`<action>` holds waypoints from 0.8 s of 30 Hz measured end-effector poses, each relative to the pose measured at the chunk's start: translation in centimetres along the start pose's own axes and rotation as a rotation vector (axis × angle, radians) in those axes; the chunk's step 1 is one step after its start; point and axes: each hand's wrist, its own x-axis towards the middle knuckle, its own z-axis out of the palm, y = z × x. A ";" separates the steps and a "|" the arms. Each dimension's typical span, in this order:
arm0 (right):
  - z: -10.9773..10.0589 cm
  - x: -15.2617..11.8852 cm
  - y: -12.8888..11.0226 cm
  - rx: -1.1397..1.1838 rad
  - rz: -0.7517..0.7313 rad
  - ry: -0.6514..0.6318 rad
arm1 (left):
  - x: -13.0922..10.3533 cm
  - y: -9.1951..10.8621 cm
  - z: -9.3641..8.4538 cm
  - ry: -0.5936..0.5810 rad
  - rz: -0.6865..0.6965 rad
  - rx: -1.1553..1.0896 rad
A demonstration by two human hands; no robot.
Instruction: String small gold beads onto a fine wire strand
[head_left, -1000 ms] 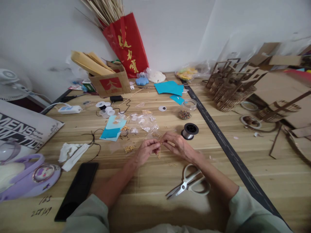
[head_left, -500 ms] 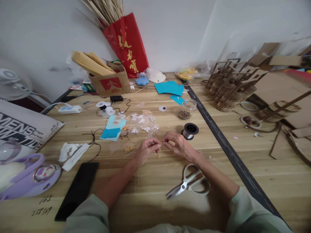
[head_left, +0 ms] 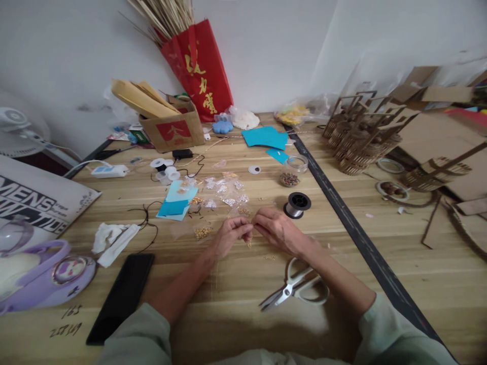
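Note:
Fingertips of my left hand (head_left: 233,235) are pinched together, and a short strand of gold beads (head_left: 249,243) hangs from them. Touching or nearly touching it, my right hand (head_left: 277,229) is closed in a pinch; whatever lies between its fingertips is too small to make out. A few loose gold beads (head_left: 270,258) lie on the wood below my hands. Left of my left hand is a pile of gold beads (head_left: 203,232). White-handled scissors (head_left: 289,290) rest under my right forearm. A spool of clear line (head_left: 298,206) stands beyond my right hand.
Small bags of silver pieces (head_left: 227,190) and blue cards (head_left: 174,207) lie beyond my hands. A jar of beads (head_left: 289,179) stands further back. On the left are a black phone (head_left: 120,299) and a purple bottle (head_left: 49,276); wooden baskets (head_left: 361,139) stand at the right.
My right fingers have curled in slightly and turned over the fingertips of my left hand. The left hand has barely shifted, still with the bead strand.

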 end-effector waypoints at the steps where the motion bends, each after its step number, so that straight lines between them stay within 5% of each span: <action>1: 0.0 0.0 0.0 -0.018 -0.007 -0.003 | 0.0 0.0 0.0 -0.005 -0.001 0.004; 24: -0.2 0.0 -0.2 0.045 0.006 0.070 | -0.1 0.1 0.0 -0.023 0.051 -0.130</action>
